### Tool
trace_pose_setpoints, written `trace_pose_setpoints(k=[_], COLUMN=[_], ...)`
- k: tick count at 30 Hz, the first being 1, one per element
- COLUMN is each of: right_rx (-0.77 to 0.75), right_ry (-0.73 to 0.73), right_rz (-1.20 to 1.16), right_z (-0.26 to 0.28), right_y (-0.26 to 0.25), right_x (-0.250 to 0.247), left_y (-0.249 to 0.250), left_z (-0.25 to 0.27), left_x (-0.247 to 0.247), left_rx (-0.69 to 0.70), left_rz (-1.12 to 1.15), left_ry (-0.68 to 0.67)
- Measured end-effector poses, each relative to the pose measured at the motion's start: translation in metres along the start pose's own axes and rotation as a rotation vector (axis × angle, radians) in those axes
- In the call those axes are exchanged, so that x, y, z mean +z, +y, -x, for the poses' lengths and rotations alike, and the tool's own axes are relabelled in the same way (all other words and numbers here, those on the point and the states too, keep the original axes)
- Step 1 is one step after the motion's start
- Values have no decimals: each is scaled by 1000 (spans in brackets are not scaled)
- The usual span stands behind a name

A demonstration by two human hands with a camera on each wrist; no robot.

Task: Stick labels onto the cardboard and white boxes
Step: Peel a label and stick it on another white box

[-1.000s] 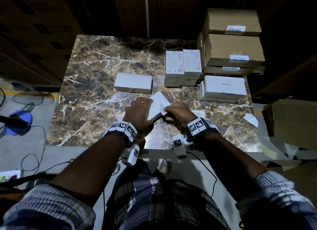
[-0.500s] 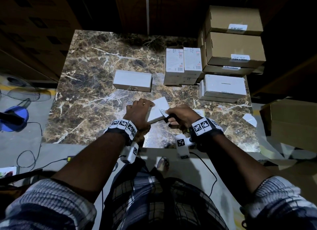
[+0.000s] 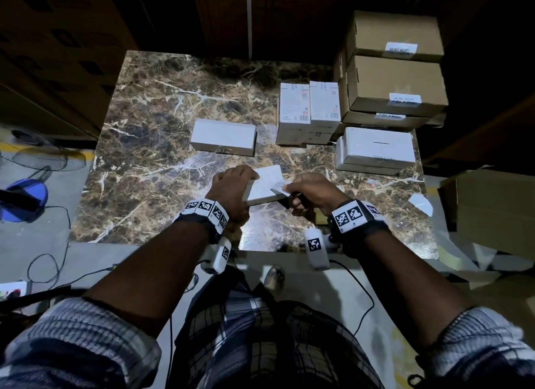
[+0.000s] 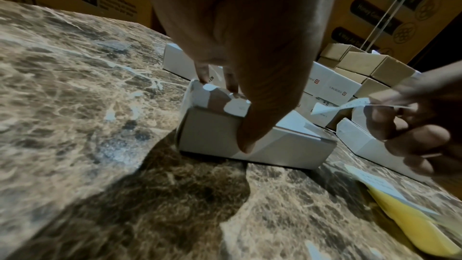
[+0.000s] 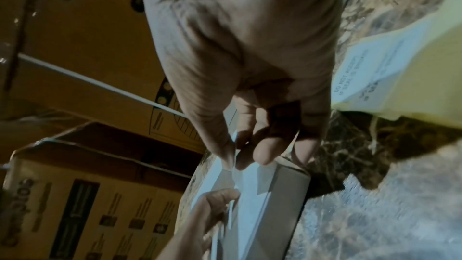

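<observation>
A small white box (image 3: 265, 185) lies on the marble table (image 3: 162, 168) near its front edge. My left hand (image 3: 246, 183) grips the box's left end, thumb on the near side (image 4: 247, 137) and fingers over the far edge (image 4: 203, 74). My right hand (image 3: 289, 190) pinches a white label (image 3: 278, 185) between thumb and forefinger. The label (image 4: 335, 106) hangs free over the box's right end, apart from the top face (image 4: 292, 122). In the right wrist view the fingertips (image 5: 230, 157) hold the label's edge just above the box (image 5: 265, 191).
A yellow backing sheet with labels (image 5: 410, 62) lies under my right wrist. Another white box (image 3: 223, 136) sits ahead, two upright white boxes (image 3: 307, 110) and stacked white boxes (image 3: 376, 151) at the right. Labelled cardboard boxes (image 3: 396, 81) are stacked at the back right. A paper scrap (image 3: 421, 204) lies at the right edge.
The left hand has lowered the tilted white box until it lies flat on the table. The right hand has kept its pinch on the label beside the box's right end.
</observation>
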State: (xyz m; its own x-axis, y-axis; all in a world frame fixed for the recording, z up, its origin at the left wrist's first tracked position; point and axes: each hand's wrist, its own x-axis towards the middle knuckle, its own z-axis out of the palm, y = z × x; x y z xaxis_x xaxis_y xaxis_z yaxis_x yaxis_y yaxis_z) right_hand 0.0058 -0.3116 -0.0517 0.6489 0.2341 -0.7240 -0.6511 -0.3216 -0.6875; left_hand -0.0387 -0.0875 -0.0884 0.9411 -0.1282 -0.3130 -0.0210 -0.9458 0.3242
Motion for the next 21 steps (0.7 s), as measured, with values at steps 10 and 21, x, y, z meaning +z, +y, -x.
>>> trace_pose_setpoints(k=[10, 21], right_rx=[-229, -352], right_ry=[-6, -70], right_rz=[345, 528], right_z=[-8, -8], right_y=[-2, 0], right_x=[10, 32], left_y=[-9, -21], left_z=[3, 19], left_x=[-12, -9], left_rx=[-33, -109], left_rz=[353, 812], left_ry=[116, 46])
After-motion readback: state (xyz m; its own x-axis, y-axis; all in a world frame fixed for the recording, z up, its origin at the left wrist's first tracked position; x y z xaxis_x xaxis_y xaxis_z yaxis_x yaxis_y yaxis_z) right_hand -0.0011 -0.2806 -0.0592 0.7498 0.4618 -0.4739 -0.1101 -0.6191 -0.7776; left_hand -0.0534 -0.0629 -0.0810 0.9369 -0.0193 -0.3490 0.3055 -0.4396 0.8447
